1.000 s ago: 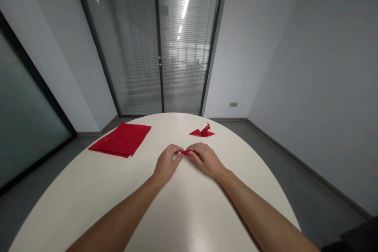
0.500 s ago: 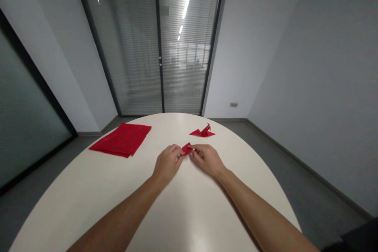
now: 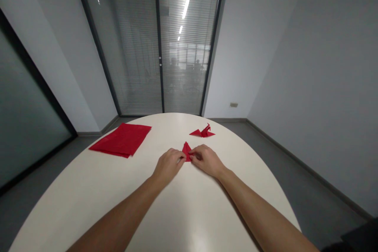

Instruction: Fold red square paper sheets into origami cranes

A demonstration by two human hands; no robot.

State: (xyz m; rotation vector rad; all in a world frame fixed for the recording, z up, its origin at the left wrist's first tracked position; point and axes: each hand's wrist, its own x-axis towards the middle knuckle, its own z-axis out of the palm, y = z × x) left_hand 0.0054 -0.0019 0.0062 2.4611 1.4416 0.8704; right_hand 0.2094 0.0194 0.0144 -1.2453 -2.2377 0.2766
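Observation:
A small folded piece of red paper (image 3: 186,151) stands with a point upward between my two hands, near the middle of a white oval table (image 3: 165,212). My left hand (image 3: 167,164) pinches its left side with closed fingers. From the right, my right hand (image 3: 206,159) grips the same piece, fingers curled over it. Most of the paper is hidden under the fingers.
A stack of flat red paper sheets (image 3: 122,139) lies at the far left of the table. A finished red paper crane (image 3: 203,131) sits beyond my hands at the far right. Glass doors with blinds (image 3: 156,43) stand behind the table.
The red paper lay flat and low between my fingers a second ago. Now a pointed flap stands up from it, and both hands have drawn a little closer together.

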